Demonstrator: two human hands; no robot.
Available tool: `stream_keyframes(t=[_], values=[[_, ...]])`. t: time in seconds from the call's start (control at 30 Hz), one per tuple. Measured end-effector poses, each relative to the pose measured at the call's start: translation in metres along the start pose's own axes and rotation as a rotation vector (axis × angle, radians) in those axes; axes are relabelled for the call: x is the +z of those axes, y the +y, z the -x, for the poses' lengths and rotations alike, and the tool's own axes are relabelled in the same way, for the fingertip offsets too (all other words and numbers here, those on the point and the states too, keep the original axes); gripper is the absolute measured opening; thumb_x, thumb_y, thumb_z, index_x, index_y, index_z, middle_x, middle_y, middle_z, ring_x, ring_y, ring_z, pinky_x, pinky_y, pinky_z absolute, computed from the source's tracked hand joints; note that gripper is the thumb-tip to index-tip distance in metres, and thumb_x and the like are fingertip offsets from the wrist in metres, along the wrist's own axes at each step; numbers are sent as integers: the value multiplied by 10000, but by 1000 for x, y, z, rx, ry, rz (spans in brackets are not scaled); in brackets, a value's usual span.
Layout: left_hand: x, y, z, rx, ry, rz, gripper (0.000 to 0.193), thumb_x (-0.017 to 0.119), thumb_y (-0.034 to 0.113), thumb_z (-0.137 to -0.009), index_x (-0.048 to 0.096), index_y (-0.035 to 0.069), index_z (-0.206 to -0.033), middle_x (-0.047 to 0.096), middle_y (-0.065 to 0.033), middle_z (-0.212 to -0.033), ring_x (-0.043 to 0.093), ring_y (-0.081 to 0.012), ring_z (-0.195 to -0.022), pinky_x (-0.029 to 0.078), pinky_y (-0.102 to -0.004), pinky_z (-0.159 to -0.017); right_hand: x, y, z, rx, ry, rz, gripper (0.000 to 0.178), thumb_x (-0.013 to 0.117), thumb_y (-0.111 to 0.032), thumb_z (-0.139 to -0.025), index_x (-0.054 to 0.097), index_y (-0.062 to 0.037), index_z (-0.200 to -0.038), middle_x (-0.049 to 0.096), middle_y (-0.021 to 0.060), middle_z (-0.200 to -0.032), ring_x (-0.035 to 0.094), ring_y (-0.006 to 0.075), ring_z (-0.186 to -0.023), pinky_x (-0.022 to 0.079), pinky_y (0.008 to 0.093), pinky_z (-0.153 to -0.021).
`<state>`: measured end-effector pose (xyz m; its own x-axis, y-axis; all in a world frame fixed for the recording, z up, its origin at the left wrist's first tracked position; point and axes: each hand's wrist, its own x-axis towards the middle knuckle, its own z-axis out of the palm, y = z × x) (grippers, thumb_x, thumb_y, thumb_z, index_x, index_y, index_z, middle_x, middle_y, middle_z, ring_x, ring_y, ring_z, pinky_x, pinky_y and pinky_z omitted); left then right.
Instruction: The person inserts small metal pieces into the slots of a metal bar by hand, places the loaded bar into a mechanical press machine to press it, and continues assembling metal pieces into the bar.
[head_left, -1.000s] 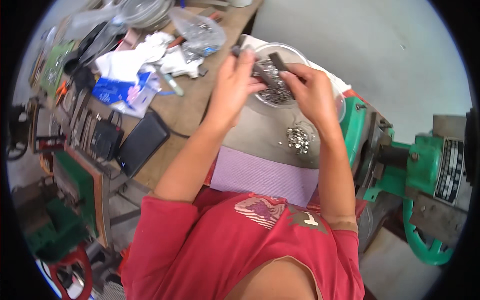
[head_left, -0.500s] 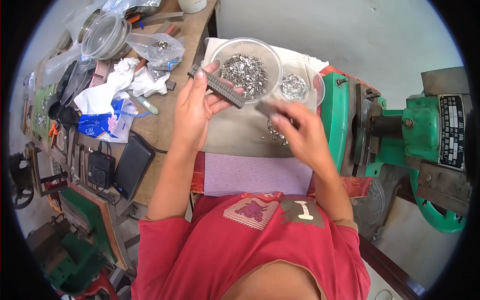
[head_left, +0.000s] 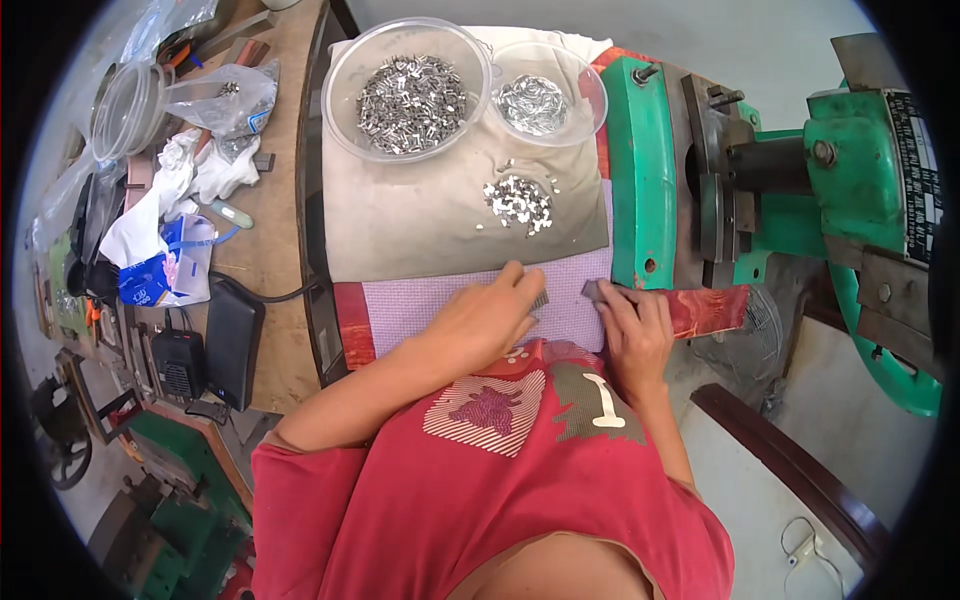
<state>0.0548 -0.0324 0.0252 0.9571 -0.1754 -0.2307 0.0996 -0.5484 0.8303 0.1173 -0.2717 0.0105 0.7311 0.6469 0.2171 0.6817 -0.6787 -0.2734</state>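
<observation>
My left hand (head_left: 492,318) rests low over the purple textured mat (head_left: 430,290), close to my shirt. Its fingers are closed on a dark grooved bar (head_left: 541,301); only the bar's end shows past the fingertips, and the rest is hidden under the hand. To the right, my right hand (head_left: 637,325) pinches a small dark flat block (head_left: 592,290) at the mat's right edge. The two hands are apart. Beyond them, a loose heap of small shiny metal pieces (head_left: 519,205) lies on the grey-brown cloth (head_left: 400,225).
A large clear tub (head_left: 338,125) of small metal pieces and a smaller clear tub (head_left: 597,112) of shiny bits stand behind the heap. A green machine (head_left: 640,190) borders the right side. The left bench (head_left: 285,200) carries bags, tissues (head_left: 160,280) and a black power bank (head_left: 234,340).
Both hands have come down toward my body from over the cloth, still with the bar and the block. The view has shifted, and the heap of pieces is now uncovered.
</observation>
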Motion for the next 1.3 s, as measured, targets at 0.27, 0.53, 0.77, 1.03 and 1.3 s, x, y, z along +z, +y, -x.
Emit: stream_keyframes(t=[0.27, 0.53, 0.77, 1.03, 1.3], values=[[19, -18, 0, 258, 312, -335, 219, 681, 123, -849, 635, 63, -1054, 543, -113, -1002, 580, -284, -911, 519, -407, -730, 4, -7, 11, 154, 137, 15, 339, 805, -79, -748, 764, -131, -1080, 618, 80, -950, 597, 276, -960, 493, 405, -816], [-6, -25, 29, 110, 467, -306, 375, 806, 180, -738, 647, 37, -1047, 578, -125, -1002, 579, -332, -884, 473, -422, -761, 9, -44, -61, -90, 101, -372, 296, 755, 15, -750, 729, -64, -1033, 622, 78, -907, 639, 247, -774, 533, 362, -652], [-6, -37, 49, 61, 437, -277, 326, 787, 82, -750, 661, 11, -1043, 593, -125, -966, 613, -319, -870, 505, -402, -741, 38, -44, -112, -221, -65, -282, 151, 749, -69, -793, 727, -77, -942, 606, 68, -941, 631, 259, -841, 526, 375, -715], [-7, -33, 34, 28, 441, -98, 237, 711, 65, -831, 642, 33, -1056, 590, -117, -952, 635, -341, -842, 522, -432, -711, 29, -40, -120, -240, -140, -300, 126, 745, -67, -780, 735, -70, -905, 604, 68, -936, 619, 263, -873, 520, 382, -752], [-14, -45, 2, -14, 626, -266, 155, 703, 90, -845, 689, 90, -999, 591, -72, -917, 658, -298, -776, 537, -423, -647, 19, -38, -120, -178, -166, -336, 148, 750, -60, -765, 736, -62, -913, 605, 80, -955, 615, 276, -896, 518, 389, -769]])
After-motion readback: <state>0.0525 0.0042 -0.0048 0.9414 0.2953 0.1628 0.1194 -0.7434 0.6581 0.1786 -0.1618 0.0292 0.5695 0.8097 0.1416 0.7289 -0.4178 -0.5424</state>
